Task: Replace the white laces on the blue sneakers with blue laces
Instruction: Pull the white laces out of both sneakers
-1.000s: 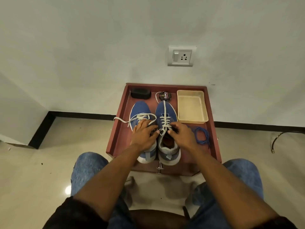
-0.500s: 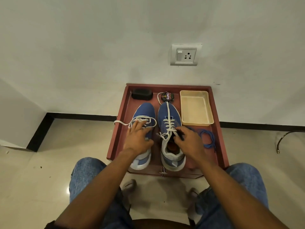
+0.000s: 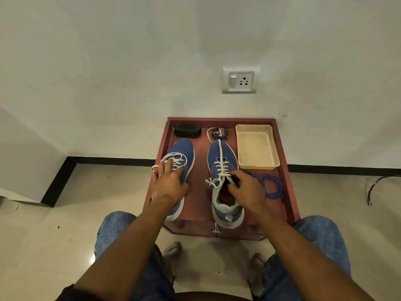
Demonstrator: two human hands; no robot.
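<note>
On the red surface (image 3: 196,205) the left hand (image 3: 168,184), fingers flat, is sliding the left sneaker (image 3: 181,161) away from the right sneaker (image 3: 223,183), while the right hand (image 3: 245,187) is pinching its white lace (image 3: 221,170), so unlacing's barely starting.

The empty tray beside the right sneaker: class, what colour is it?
Cream; the tray shows in the head view.

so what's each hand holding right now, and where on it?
Right hand pinches the white lace at the top eyelets of the right sneaker. Left hand lies flat on the left sneaker, no grip.
</note>
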